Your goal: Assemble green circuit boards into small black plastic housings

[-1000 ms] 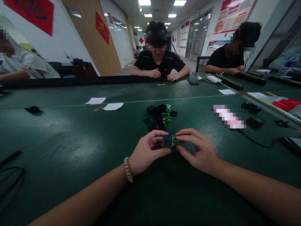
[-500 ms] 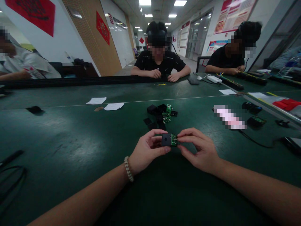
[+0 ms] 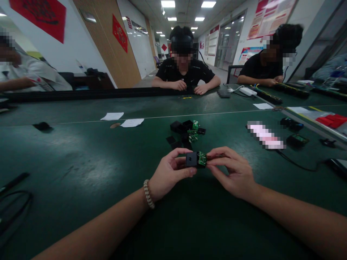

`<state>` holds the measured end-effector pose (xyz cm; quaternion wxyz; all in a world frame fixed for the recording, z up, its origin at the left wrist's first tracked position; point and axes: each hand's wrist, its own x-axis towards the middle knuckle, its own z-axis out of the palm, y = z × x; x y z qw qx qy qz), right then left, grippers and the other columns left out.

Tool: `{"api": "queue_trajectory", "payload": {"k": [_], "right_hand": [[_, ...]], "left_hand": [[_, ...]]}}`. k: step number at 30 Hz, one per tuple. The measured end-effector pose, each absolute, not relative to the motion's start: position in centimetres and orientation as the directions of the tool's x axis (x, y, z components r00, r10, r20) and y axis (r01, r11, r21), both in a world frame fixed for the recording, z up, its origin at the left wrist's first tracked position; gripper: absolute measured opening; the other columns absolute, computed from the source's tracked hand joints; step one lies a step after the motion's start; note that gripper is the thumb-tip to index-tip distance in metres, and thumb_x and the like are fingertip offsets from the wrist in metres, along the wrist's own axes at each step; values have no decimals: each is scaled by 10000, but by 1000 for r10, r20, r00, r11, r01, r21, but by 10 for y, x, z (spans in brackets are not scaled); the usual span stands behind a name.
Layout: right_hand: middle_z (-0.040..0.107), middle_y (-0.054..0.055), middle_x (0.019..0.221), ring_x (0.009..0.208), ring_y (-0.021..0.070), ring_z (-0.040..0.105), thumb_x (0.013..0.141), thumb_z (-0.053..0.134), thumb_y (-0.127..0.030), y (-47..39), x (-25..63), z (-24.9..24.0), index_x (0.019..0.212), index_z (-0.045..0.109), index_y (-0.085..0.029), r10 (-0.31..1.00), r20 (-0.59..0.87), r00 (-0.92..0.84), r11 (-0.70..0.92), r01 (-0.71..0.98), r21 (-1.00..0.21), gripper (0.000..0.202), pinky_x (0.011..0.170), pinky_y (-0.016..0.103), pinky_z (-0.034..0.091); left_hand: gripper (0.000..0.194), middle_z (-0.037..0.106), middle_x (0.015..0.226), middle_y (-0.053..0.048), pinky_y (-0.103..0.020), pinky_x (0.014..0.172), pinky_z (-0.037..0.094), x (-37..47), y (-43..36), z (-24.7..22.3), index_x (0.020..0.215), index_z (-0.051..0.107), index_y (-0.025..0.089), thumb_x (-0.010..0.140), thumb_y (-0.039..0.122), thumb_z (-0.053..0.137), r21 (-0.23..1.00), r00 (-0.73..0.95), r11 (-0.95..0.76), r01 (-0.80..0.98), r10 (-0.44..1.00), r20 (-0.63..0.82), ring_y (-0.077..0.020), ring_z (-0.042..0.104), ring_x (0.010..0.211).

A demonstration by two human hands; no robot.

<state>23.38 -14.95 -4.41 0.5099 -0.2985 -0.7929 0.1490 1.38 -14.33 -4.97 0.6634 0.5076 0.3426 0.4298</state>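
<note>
My left hand grips a small black box between thumb and fingers, above the green table. A green circuit board sticks out of the box's right side, tilted a little. My right hand pinches the board's right edge with thumb and fingertips. Just beyond the hands lies a pile of black cases and loose green boards.
On the green table lie white papers, a pixelated pink-white object with a cable, black devices at the right and a black cable at the left. Several people sit around.
My right hand has shifted slightly right with the board, which now sits more tilted and shows more of its green face. My left hand keeps its hold on the box.
</note>
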Motion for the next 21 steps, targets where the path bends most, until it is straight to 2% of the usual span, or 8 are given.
{"api": "queue_trajectory", "payload": {"k": [7, 16, 21], "right_hand": [[686, 96, 1017, 940, 212, 677, 840, 662, -83, -149, 233, -45, 934, 735, -180, 604, 725, -331, 794, 321, -516, 154, 767, 371, 597], [687, 92, 1018, 922, 197, 674, 842, 668, -83, -148, 235, -47, 951, 735, -183, 608, 711, -354, 792, 325, -516, 162, 740, 349, 600], [678, 101, 1035, 940, 197, 675, 822, 663, -61, -147, 234, -49, 942, 738, -171, 608, 705, -366, 793, 336, -509, 179, 753, 335, 607]], "left_hand": [[498, 714, 917, -4, -222, 682, 553, 13, -143, -50, 1115, 572, 205, 699, 96, 822, 971, 406, 121, -209, 914, -26, -110, 679, 741], [487, 712, 921, 0, -208, 645, 554, 14, -142, -51, 1123, 575, 206, 709, 114, 814, 975, 394, 110, -195, 919, -25, -108, 671, 732], [506, 721, 953, -8, -242, 714, 561, 14, -144, -50, 1128, 584, 202, 691, 108, 822, 984, 364, 93, -149, 931, -33, -127, 682, 798]]}}
